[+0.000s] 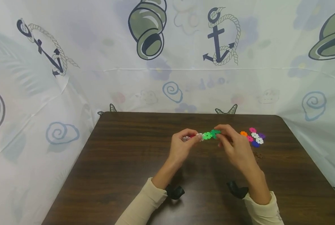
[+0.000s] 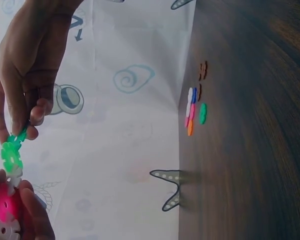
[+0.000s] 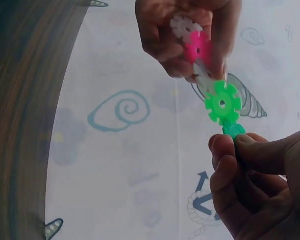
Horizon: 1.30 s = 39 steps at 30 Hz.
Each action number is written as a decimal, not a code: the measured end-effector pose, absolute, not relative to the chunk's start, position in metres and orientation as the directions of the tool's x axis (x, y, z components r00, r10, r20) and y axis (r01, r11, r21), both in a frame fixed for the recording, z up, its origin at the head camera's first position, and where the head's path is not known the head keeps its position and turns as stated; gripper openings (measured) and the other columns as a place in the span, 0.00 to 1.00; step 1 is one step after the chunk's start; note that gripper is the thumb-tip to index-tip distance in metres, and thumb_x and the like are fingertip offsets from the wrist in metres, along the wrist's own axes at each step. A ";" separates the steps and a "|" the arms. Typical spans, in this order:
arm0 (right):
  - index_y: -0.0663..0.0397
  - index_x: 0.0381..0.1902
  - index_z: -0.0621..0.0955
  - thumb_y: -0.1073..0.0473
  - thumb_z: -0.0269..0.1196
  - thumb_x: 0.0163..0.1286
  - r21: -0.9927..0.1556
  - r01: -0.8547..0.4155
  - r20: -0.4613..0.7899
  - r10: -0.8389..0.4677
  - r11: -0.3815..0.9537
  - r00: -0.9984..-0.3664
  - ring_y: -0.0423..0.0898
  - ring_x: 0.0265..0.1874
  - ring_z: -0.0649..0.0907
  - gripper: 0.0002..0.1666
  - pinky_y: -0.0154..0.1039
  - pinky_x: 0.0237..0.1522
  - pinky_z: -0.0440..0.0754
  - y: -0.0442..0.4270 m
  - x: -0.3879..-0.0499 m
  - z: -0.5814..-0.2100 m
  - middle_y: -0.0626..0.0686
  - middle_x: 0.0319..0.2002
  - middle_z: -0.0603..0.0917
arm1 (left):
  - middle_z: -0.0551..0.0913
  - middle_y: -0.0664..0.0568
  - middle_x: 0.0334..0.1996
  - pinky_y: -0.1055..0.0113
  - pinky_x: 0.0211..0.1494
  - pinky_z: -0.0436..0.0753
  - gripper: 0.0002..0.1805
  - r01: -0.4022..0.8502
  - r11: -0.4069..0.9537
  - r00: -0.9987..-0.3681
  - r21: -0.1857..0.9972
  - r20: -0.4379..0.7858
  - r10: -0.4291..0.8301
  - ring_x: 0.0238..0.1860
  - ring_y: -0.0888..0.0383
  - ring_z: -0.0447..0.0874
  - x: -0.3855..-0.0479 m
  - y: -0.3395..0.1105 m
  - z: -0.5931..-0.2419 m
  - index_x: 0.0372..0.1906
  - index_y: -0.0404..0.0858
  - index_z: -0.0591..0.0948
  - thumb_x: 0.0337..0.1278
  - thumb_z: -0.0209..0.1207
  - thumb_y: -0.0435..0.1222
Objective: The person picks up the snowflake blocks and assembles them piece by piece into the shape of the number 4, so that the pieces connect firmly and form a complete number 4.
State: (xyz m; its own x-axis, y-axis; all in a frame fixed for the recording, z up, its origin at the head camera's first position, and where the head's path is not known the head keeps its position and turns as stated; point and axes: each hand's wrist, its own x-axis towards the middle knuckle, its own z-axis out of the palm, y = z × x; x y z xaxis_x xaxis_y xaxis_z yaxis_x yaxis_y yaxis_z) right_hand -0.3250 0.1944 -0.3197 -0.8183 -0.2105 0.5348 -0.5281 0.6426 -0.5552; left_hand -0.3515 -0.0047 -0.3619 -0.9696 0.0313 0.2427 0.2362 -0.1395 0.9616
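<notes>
A chain of notched plastic snowflake discs hangs above the table between both hands: white, pink, white, light green [image 1: 207, 135] and darker green [image 1: 214, 133]. My left hand [image 1: 180, 148] pinches the chain around its second white disc [image 3: 204, 79], with the pink disc [image 3: 198, 47] and the end white disc [image 3: 185, 29] in front of its palm. At the other end, my right hand [image 1: 238, 153] pinches the darker green disc [image 3: 234, 130] between thumb and fingertips. That disc is joined to the light green one [image 3: 223, 103].
Loose discs lie right of the hands on the brown table [image 1: 114, 175], among them orange [image 1: 243, 133], white [image 1: 259, 141], purple [image 1: 262, 136] and blue [image 1: 255, 144]. Brown pieces [image 1: 258, 155] lie nearer. A patterned sheet [image 1: 99, 87] hangs behind the table.
</notes>
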 end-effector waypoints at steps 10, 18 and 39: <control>0.51 0.54 0.81 0.66 0.62 0.75 -0.613 -0.494 0.542 -0.127 0.617 -0.831 0.34 0.25 0.79 0.12 0.31 0.19 0.72 0.187 -0.314 -0.329 0.51 0.29 0.86 | 0.84 0.58 0.29 0.71 0.38 0.86 0.08 0.244 -0.157 -0.961 0.957 0.260 0.089 0.31 0.54 0.83 -0.350 -0.006 -0.363 0.39 0.31 0.87 0.60 0.70 0.34; 0.51 0.56 0.81 0.65 0.62 0.75 -0.608 -0.480 0.508 -0.154 0.632 -0.847 0.35 0.25 0.81 0.14 0.31 0.24 0.78 0.190 -0.319 -0.332 0.50 0.29 0.86 | 0.89 0.53 0.31 0.72 0.35 0.81 0.09 0.192 -0.067 -0.972 0.979 0.199 0.126 0.35 0.49 0.87 -0.350 -0.007 -0.366 0.39 0.36 0.90 0.60 0.71 0.39; 0.53 0.75 0.69 0.48 0.55 0.82 -0.612 -0.332 0.327 -0.153 0.717 -0.932 0.62 0.49 0.88 0.30 0.53 0.47 0.85 0.241 -0.339 -0.316 0.59 0.52 0.87 | 0.90 0.37 0.36 0.59 0.41 0.91 0.06 0.155 -0.121 -0.970 0.980 0.175 0.171 0.40 0.37 0.92 -0.352 -0.009 -0.359 0.41 0.30 0.82 0.65 0.63 0.30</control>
State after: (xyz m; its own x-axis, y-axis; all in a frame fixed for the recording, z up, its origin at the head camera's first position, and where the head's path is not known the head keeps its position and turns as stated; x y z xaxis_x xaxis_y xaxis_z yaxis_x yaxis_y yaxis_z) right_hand -0.3387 0.2408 -0.3161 -0.9325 -0.1527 0.3273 -0.3325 0.7172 -0.6125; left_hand -0.3520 -0.0092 -0.3592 -0.9696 0.1713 0.1748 0.1554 -0.1211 0.9804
